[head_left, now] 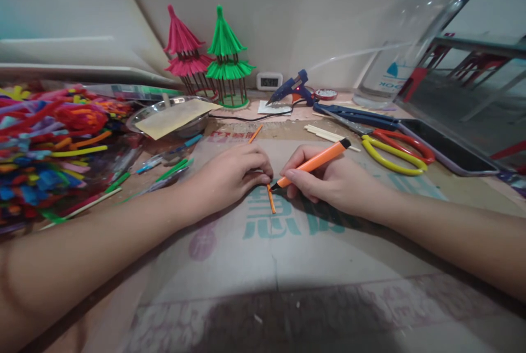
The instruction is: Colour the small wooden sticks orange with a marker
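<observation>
My right hand [324, 177] grips an orange marker [320, 161], its black end pointing up to the right. The marker's tip touches or nearly touches a thin orange stick [271, 199] on the printed cardboard [230, 287]. My left hand [234, 175] pinches that stick near its upper part and rests on the board. Behind the left hand lies another short orange piece [256, 133]; whether it joins the held stick is hidden. Several pale wooden sticks [324, 132] lie just beyond the right hand.
Colourful pipe cleaners [53, 139] heap up at left, near a metal bowl [135, 123]. Pink [184, 46] and green [228, 51] pagoda models stand behind, beside a small clock [269, 81] and a blue glue gun [293, 87]. Scissors [394, 150] and a phone [447, 147] lie right.
</observation>
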Demonstrator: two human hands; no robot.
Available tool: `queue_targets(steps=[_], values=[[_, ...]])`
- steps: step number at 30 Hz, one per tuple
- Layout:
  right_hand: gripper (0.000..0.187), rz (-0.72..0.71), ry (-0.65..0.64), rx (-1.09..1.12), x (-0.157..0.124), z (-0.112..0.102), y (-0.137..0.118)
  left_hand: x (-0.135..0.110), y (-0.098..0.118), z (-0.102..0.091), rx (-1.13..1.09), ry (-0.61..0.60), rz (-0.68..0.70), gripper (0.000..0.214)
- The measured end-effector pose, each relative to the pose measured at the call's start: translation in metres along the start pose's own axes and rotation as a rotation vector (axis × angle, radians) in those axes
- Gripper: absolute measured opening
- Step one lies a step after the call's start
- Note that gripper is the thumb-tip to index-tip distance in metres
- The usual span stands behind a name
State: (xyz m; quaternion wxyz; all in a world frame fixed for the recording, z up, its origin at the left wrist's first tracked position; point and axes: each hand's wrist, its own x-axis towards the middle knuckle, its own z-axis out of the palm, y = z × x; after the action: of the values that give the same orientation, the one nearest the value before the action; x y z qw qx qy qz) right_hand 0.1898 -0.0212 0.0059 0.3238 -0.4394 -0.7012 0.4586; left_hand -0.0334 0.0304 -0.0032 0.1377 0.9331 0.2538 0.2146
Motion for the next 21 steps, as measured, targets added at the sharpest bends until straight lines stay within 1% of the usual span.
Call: queue_targets(steps=[6,12,21], values=[[0.015,0.005,0.012,-0.004,0.0004,0.0007,-0.0019,-0.0013,-0.0003,0.0004,0.000,0.008,-0.004,0.009],[0.018,-0.003,0.009,0.038,-0.0009,-0.0007,-0.0048,-0.0017,0.0010,0.0006,0.026,0.002,-0.009,0.011],[0.013,-0.009,0.037,0.032,-0.0014,-0.0007,-0.0052,-0.0012,0.0007,0.0012,0.010,0.029,-0.013,0.008]])
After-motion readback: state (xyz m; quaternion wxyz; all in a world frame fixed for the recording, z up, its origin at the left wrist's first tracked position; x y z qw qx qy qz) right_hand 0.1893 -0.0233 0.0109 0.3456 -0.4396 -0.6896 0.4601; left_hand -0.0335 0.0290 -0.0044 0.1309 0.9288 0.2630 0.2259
